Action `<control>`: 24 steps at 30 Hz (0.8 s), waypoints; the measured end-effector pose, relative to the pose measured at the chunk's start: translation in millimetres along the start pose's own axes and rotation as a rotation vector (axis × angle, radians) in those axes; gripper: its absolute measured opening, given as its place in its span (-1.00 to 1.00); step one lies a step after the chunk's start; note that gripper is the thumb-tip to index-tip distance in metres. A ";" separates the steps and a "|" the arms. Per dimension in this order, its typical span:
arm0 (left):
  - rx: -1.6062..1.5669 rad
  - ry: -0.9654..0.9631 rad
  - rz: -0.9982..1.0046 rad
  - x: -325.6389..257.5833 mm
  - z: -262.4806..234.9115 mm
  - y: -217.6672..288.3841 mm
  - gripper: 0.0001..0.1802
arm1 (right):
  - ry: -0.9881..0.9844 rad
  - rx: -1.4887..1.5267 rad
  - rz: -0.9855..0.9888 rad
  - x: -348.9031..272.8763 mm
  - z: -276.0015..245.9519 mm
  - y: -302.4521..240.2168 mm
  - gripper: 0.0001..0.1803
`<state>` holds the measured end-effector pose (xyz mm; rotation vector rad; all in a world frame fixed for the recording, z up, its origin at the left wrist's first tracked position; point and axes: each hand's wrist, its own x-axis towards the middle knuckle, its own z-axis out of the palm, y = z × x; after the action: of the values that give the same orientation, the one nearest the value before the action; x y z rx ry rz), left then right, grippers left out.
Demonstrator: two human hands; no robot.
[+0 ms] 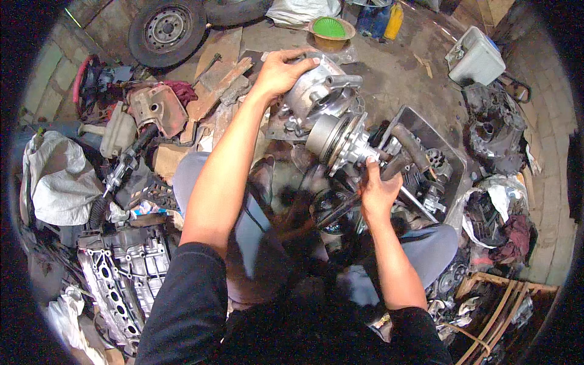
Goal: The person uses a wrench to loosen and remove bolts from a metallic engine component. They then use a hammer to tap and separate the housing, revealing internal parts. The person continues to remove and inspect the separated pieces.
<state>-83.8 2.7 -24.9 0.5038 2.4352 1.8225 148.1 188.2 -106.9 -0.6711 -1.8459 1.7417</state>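
Observation:
My left hand (pixel 281 73) is closed over the top of a round silver cast-metal housing (pixel 313 91) with a short pipe stub and an open side. Just below it, my right hand (pixel 378 190) grips the narrow end of a silver metal part with a smooth drum and a flange (pixel 333 139). The drum end points up and left, close to the housing's lower edge; I cannot tell whether the two touch. My right thumb lies along the shaft end, and the other fingers are partly hidden behind it.
Right of my hands, a grey bin (pixel 453 164) holds several metal parts and dark tubes. An engine block (pixel 131 267) lies lower left, near a white sack (pixel 61 182). Farther off are a wheel (pixel 167 29), a green bowl (pixel 329 27) and a white container (pixel 477 56).

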 end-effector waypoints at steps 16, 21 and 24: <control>-0.054 -0.010 0.066 3.8 1.2 -5.5 -0.47 | -0.009 0.407 0.239 10.4 15.4 -39.0 -0.75; -0.026 -0.019 0.039 5.1 1.3 -5.3 -0.47 | 0.034 0.484 0.295 13.0 18.1 -45.8 -0.71; -0.061 -0.014 0.056 5.1 2.8 -3.1 -0.47 | 0.013 0.557 0.328 24.8 8.1 -35.4 -0.67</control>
<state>-88.6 6.0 -28.0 0.5844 2.3722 1.9008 123.9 196.6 -71.2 -0.7730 -1.1883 2.3184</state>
